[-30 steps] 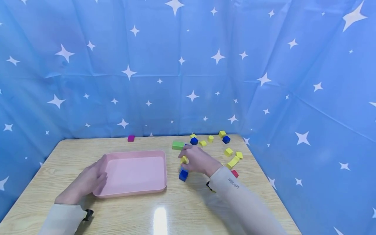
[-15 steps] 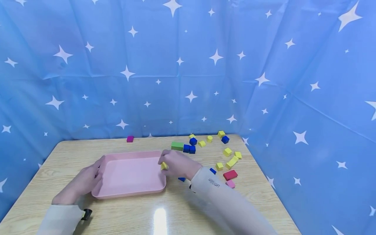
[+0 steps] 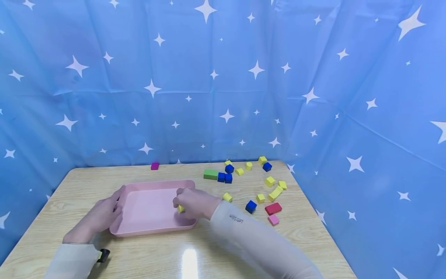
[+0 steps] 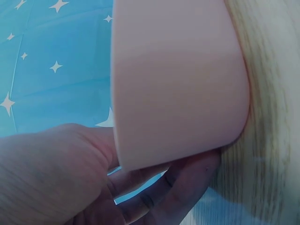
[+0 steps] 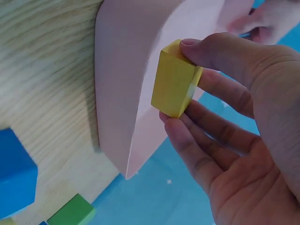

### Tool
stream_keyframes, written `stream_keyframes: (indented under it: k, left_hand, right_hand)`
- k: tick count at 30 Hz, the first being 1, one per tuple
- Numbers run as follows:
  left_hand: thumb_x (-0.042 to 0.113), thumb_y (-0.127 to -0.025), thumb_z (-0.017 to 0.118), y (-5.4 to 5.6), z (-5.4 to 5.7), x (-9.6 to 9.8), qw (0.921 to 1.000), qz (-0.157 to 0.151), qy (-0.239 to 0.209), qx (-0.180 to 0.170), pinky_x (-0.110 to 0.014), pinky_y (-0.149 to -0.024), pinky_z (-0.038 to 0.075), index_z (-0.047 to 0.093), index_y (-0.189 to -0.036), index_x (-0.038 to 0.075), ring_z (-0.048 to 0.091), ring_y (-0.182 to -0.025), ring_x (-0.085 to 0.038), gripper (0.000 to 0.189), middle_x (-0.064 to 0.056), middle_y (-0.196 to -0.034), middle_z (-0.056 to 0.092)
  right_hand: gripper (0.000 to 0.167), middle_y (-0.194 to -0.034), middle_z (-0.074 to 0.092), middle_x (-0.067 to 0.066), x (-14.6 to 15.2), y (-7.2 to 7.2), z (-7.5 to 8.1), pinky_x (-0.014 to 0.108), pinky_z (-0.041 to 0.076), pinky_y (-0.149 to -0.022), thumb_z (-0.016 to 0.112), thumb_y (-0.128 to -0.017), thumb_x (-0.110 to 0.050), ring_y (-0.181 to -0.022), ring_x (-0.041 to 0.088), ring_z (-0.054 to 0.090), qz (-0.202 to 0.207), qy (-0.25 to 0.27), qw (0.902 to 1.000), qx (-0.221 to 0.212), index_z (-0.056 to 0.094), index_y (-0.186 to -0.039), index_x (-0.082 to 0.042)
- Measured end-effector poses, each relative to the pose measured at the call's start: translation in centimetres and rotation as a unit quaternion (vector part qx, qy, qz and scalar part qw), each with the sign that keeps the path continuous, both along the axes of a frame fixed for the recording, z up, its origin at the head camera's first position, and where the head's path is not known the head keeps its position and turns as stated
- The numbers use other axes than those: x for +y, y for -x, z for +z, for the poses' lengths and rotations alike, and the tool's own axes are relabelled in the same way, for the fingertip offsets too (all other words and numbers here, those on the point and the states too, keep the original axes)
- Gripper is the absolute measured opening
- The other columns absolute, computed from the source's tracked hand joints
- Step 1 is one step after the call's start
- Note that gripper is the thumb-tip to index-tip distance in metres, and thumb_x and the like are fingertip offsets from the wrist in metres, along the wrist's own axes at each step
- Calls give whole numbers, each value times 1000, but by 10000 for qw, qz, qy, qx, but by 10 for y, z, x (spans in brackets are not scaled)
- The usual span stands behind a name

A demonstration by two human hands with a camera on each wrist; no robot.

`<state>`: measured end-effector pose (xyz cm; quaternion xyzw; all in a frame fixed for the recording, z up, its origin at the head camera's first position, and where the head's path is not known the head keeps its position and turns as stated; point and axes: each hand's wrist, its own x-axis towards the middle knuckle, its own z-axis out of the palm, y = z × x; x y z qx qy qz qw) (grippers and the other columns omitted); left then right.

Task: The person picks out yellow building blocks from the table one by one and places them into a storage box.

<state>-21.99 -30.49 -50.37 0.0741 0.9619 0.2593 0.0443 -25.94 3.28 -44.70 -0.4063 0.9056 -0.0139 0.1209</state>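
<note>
A shallow pink tray (image 3: 153, 234) stands on the wooden table. My left hand (image 3: 101, 217) grips its left side; in the left wrist view the fingers (image 4: 194, 180) lie along the end of the tray's wall and the thumb goes behind the rim. My right hand (image 3: 195, 202) reaches over the right wall and holds a yellow block (image 5: 173, 84) inside the tray's right part. The thumb presses the block's top end and the fingertips bear on the lower end. In the head view the hand covers most of this block.
Right of the tray lie a yellow cylinder (image 3: 227, 197), a blue cube (image 3: 251, 206), a red block (image 3: 273, 209), a pink block (image 3: 273, 220) and several yellow blocks. A green block (image 3: 210, 174) lies behind, a magenta block (image 3: 155, 166) by the back edge. A starry blue curtain (image 3: 188, 69) hangs behind.
My right hand has carried the yellow block leftward from among the blocks, over the tray's right rim and into the tray. The left hand stays at the tray's left side.
</note>
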Motion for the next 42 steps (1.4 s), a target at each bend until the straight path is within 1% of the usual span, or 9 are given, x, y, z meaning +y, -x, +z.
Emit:
stream_keyframes:
  k: [8, 14, 19, 21, 23, 28, 32, 37, 42]
  left_hand:
    - [7, -116, 57, -1, 2, 1, 10000, 43, 40, -32, -72, -114, 58, 22, -177, -18, 75, -119, -41, 74, -48, -159, 56]
    - [6, -116, 57, 0, 0, 0, 9999, 31, -12, -109, -66, -108, 64, 20, -177, -18, 75, -114, -38, 75, -48, -158, 57]
    - [7, -117, 56, -1, 1, -1, 9999, 79, -7, -111, -69, -113, 61, 20, -178, -17, 75, -126, -48, 75, -48, -162, 54]
    - [7, -117, 57, -1, 1, -1, 10000, 54, -2, -63, -68, -111, 62, 21, -177, -17, 76, -125, -48, 74, -48, -161, 55]
    - [6, -116, 57, -2, 0, -1, 10000, 9, -24, -23, -59, -102, 67, 21, -177, -18, 76, -109, -39, 74, -46, -147, 66]
    - [5, -116, 55, -2, 2, 1, 9999, 36, -75, -114, -47, -88, 63, 20, -178, -16, 71, -96, -27, 74, -39, -136, 72]
    - [6, -117, 57, 0, 0, 3, 9999, 81, -47, -107, -64, -107, 65, 21, -178, -16, 76, -117, -37, 74, -45, -160, 58]
    - [6, -116, 58, 1, -3, 1, 10000, 29, -17, 30, -66, -108, 64, 23, -177, -17, 77, -117, -39, 74, -46, -157, 60]
    - [7, -116, 58, -1, -2, 0, 9999, 62, -54, 65, -70, -115, 58, 24, -177, -16, 72, -138, -54, 73, -47, -164, 53]
  right_hand:
    - [38, -137, 79, -4, -6, -1, 0, 20, 65, -101, 92, -103, -35, -107, 5, 72, -163, 29, 9999, -20, 85, -140, -29]
    - [42, -144, 76, -2, -1, 3, 4, 28, 65, -108, 88, -106, -38, -125, 13, 73, -135, 189, 9992, 311, 82, -146, -26]
    - [49, -152, 72, 2, 6, 13, 11, 33, 64, -112, 85, -108, -40, -133, 18, 73, -381, 445, 9978, 313, 76, -154, -24]
    - [53, -153, 71, 4, 9, 20, 13, 36, 65, -111, 85, -108, -42, -132, 19, 72, -567, 571, 9963, 297, 74, -157, -25]
    - [57, -154, 69, 6, 14, 27, 14, 39, 66, -111, 85, -108, -44, -132, 21, 70, -759, 674, 9942, 342, 72, -160, -26]
    - [65, -156, 65, 8, 34, 49, 11, 44, 67, -105, 83, -107, -49, -133, 25, 68, -1195, 867, 9872, 607, 65, -167, -30]
    - [70, -158, 62, 9, 55, 69, 8, 49, 68, -102, 82, -107, -56, -135, 28, 68, -1528, 987, 9799, 815, 63, -169, -30]
    - [73, -163, 60, 13, 79, 96, 4, 59, 64, -109, 83, -105, -56, -145, 35, 65, -2000, 1043, 9694, 966, 63, -169, -27]
    - [74, -162, 58, 16, 95, 119, -1, 62, 64, -108, 82, -106, -56, -143, 37, 64, -2419, 1005, 9603, 959, 62, -170, -25]
